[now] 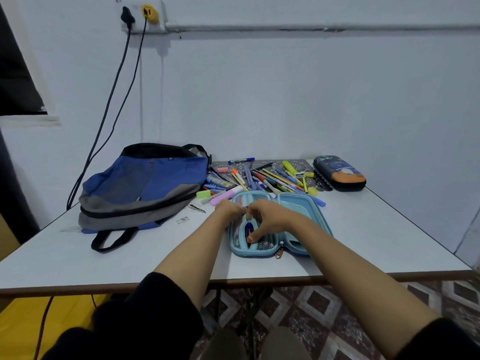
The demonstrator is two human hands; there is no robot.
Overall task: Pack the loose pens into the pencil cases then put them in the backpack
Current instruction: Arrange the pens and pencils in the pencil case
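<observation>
A light blue pencil case (307,203) lies open on the table, its mesh pocket towards me. My right hand (270,219) pinches a dark blue pen (248,228) that stands partly inside the mesh pocket. My left hand (228,207) rests on the case's left edge, its fingers curled against the pocket. Behind the case lies a heap of loose pens and highlighters (262,178). A blue and grey backpack (140,188) lies flat at the left. A dark pencil case (339,172), zipped shut, sits at the back right.
The white table (376,229) ends at a brown front edge. A green eraser (203,194) and a pink highlighter (224,197) lie left of the open case. Two cables (114,100) hang from a wall socket behind the backpack. A patterned mat (306,165) lies under the pens.
</observation>
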